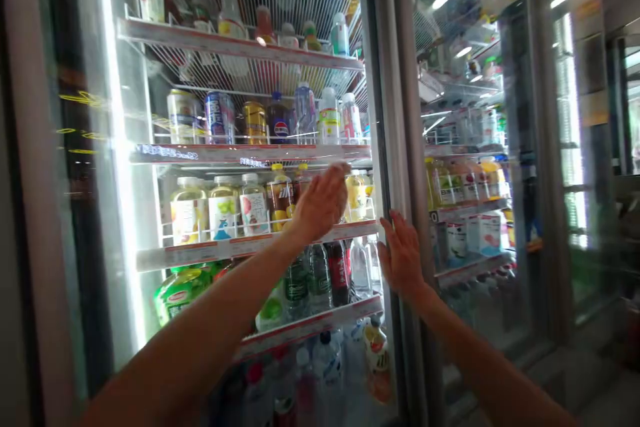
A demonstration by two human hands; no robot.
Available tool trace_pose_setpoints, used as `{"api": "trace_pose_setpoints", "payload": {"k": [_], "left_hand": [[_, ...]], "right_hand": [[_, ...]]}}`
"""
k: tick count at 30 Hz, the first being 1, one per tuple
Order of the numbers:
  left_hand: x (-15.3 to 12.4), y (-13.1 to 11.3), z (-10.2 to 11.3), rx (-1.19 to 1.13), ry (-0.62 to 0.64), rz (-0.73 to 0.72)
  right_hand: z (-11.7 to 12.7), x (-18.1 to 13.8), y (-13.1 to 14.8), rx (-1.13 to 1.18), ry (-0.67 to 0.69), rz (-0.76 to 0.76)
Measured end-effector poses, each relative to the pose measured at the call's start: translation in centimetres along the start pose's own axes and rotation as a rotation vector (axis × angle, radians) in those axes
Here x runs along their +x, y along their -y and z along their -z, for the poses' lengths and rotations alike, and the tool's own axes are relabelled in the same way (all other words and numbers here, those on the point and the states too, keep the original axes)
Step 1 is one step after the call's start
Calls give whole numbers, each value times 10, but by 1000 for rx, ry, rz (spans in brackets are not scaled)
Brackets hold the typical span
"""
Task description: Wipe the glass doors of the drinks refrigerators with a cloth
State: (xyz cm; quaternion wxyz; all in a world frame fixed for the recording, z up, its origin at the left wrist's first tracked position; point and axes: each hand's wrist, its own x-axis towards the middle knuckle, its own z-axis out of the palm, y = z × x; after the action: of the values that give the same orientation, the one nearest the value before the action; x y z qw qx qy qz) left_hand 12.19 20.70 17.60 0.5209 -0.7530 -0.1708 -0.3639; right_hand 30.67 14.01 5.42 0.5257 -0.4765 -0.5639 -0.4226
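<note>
My left hand reaches up and across in front of a lit drinks cooler, fingers stretched out and a little blurred at the tips. Behind it stand a brown-labelled bottle with a yellow cap and a bottle of pale yellow drink. I cannot make out anything held in it, nor whether it touches the glass. Lower and to the right, my right hand lies with fingers apart against the metal door frame, holding nothing visible.
Cooler shelves hold several bottles and cans, with green packages lower left. A bright light strip runs up the left side. To the right, another glass-fronted section shows juice bottles and cartons.
</note>
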Motion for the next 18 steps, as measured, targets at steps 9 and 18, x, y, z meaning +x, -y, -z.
{"api": "trace_pose_setpoints", "payload": {"k": [9,18], "left_hand": [[-15,-59,-14,-26,79,-177],[-70,-36,7,65,56,-111]], "right_hand": [[10,-8,-18,-47,-13,-36],[4,-26,-1,-5,47,-21]]}}
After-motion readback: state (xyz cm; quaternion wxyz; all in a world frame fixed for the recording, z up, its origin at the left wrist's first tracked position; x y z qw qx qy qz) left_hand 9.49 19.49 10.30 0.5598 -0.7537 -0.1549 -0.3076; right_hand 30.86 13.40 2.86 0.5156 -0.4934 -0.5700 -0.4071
